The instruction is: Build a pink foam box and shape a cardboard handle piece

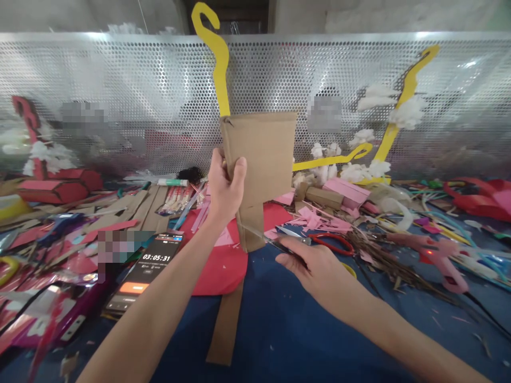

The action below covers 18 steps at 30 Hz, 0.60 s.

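Observation:
In my left hand point(227, 183), a cardboard piece point(263, 154) is held upright, thumb on its front face and fingers behind. A yellow hook-shaped strip point(220, 58) rises from its upper left corner, and a narrower cardboard flap point(252, 229) hangs from its lower edge. My right hand point(307, 260) is closed round a dark-handled utility knife point(275, 243). Its thin blade points left across the flap; I cannot tell whether it touches. Beside that hand lie red-handled scissors point(333, 242). Red paper point(223, 271) is spread behind the flap, with a cardboard strip point(225, 330) sticking out below.
A phone point(149, 266) showing a timer lies at the left. To the right rests a pink glue gun point(433, 252) with its cord. Paper scraps, sticks and cardboard litter both sides. Yellow hooks with white fluff point(407, 111) lean near the perforated metal panel point(167, 90) behind.

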{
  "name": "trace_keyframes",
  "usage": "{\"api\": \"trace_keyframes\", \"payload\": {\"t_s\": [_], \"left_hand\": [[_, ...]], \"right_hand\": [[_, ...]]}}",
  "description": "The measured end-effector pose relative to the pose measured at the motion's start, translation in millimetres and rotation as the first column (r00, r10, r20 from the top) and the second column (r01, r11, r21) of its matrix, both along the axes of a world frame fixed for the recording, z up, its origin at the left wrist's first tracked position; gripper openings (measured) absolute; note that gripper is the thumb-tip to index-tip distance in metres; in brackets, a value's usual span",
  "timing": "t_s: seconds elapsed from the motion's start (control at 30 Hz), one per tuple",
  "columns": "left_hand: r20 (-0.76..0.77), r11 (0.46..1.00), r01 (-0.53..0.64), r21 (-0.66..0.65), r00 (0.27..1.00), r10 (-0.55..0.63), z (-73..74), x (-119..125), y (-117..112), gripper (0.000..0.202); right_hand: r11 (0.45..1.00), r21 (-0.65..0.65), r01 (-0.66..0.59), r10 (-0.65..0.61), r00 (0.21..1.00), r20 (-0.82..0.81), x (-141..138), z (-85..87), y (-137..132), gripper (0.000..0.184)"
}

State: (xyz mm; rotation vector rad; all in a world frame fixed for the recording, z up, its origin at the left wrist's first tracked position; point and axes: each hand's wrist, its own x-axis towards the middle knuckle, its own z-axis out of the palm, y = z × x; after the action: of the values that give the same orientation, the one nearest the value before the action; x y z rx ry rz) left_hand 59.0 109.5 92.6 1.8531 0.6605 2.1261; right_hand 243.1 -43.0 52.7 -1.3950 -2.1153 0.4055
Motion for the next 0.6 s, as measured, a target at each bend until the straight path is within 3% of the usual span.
{"api": "trace_keyframes", "payload": {"t_s": [0.2,0.4,0.6], "left_hand": [[-0.01,0.997,0.077,-0.017,0.997,-0.077,-3.8,-2,5,0.038],[-0.046,0.994,0.086,-0.062,0.995,-0.089,-1.8,1,2,0.031],[-0.073,0.991,0.095,-0.097,0.992,-0.103,3.0,5,-7,0.029]], "right_hand": [[0.999,-0.043,0.02,-0.03,0.963,-0.268,14,-19.4,13,0.032],[0.949,-0.307,-0.068,-0.138,0.787,-0.601,15,-40.9,28,0.044],[0.915,-0.383,-0.126,-0.208,0.665,-0.717,13,-41.3,28,0.047]]}}
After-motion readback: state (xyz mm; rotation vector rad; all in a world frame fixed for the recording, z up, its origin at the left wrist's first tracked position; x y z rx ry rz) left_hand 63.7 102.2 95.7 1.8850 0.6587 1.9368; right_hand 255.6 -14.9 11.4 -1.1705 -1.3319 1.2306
